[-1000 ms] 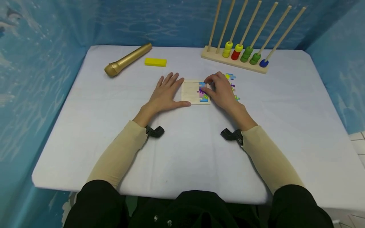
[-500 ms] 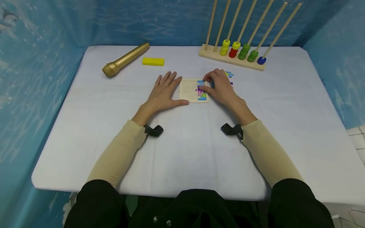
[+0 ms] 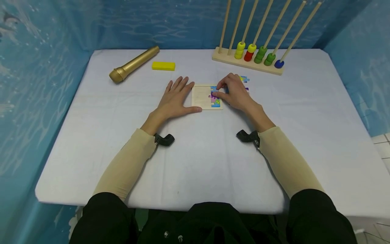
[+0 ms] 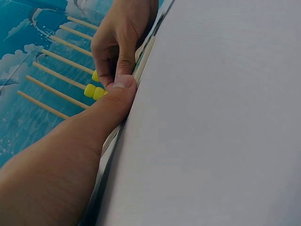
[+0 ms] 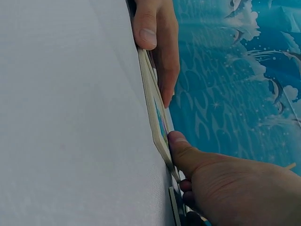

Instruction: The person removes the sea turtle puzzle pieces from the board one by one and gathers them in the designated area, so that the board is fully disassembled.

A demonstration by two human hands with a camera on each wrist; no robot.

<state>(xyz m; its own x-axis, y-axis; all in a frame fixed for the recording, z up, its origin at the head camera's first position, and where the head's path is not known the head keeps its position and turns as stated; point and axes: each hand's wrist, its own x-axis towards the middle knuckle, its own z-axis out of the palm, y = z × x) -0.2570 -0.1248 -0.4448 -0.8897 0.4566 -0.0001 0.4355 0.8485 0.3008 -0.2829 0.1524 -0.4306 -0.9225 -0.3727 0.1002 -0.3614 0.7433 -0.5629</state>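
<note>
A small wooden puzzle board (image 3: 200, 97) lies flat on the white table. Joined jigsaw pieces (image 3: 215, 101) fill a strip along its right side; the left part shows bare wood. My left hand (image 3: 174, 101) lies with spread, straight fingers at the board's left edge, its thumb at the lower left corner. My right hand (image 3: 237, 93) is bent over the right edge, thumb and index finger pinching at a puzzle piece in the strip. In the right wrist view, the right thumb (image 5: 181, 148) rests on the pieces and the other fingers curl below, partly hidden.
Loose puzzle pieces (image 3: 244, 79) lie just beyond the right hand, partly covered by it. Behind stands a wooden bead abacus (image 3: 248, 62) with tall pegs. A gold microphone (image 3: 134, 64) and a yellow block (image 3: 163, 66) lie at the back left.
The head view has shifted slightly. My right hand covers more of the loose pieces at its side, and its fingers stay on the strip. My left hand holds its place.
</note>
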